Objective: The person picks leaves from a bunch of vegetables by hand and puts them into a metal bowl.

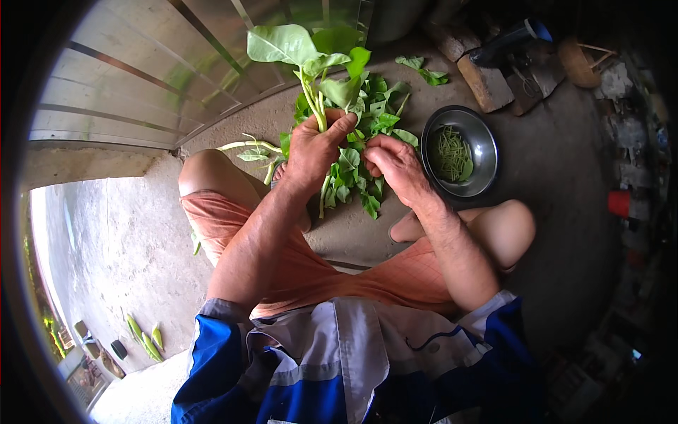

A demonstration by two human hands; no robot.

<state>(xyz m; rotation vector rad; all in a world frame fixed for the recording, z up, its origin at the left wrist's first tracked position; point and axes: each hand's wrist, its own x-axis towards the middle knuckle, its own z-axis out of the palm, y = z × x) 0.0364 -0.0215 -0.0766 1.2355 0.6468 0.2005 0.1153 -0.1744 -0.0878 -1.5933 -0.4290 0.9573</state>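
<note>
My left hand (317, 146) grips a bunch of pale green leaf stalks (313, 98) with broad leaves (283, 45) at their upper ends. To its right, my right hand (394, 161) has its fingers curled and pinched together beside a thin stalk; its fingertips are partly hidden, so I cannot tell whether it holds the stalk. Beneath both hands a heap of cut green leaves (348, 161) lies on the concrete floor. Beside my right hand stands a steel bowl (490, 140) containing short green stalk pieces (450, 153) and a small leaf.
A metal-panelled door (153, 69) rises at the upper left. Bricks (484, 85) and a dark boot-like object (508, 42) lie at the upper right. More stems (249, 143) rest by my left knee. Several corn cobs in husks (145, 339) lie at the lower left.
</note>
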